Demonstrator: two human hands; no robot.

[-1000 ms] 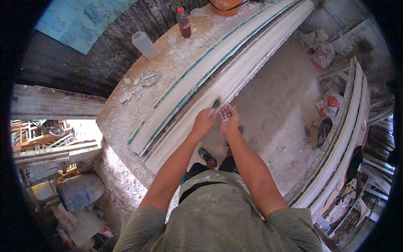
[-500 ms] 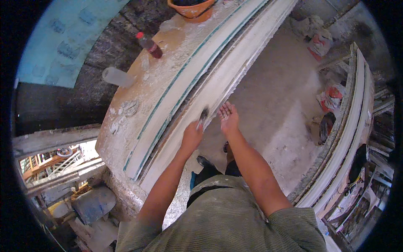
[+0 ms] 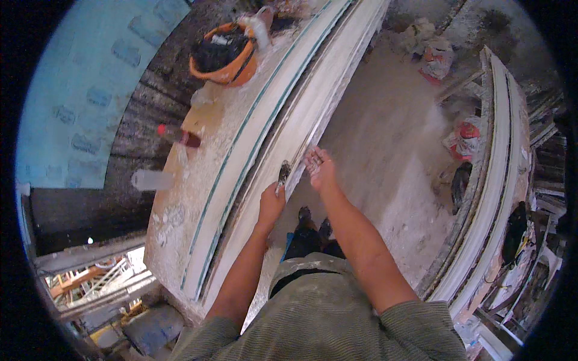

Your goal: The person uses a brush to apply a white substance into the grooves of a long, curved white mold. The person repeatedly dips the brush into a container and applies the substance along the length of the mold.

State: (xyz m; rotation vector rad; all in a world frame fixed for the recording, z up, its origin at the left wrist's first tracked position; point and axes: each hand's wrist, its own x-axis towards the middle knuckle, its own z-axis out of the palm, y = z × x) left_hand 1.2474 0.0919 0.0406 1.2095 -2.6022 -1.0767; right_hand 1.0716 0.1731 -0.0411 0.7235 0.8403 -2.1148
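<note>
My left hand is closed round a small hand tool with a dark head smeared white. Whether it is a brush or a small trowel is unclear. The tool points away from me, over the long white plaster moulding along the bench's right edge. Just right of that edge, my right hand is held palm up with its fingers apart. White paste or plaster marks its palm and fingers. Beside the moulding runs a second long white strip with green edges.
On the plaster-spattered bench stand an orange bucket, a red-capped bottle of dark drink and a pale bottle. To the right, a second bench carries long white mouldings. Red-and-white sacks lie near it.
The view has shifted, so the bucket shows more fully and bench items appear lower and further left. Both hands stay close together by the moulding edge; the tool now points more straight ahead.
</note>
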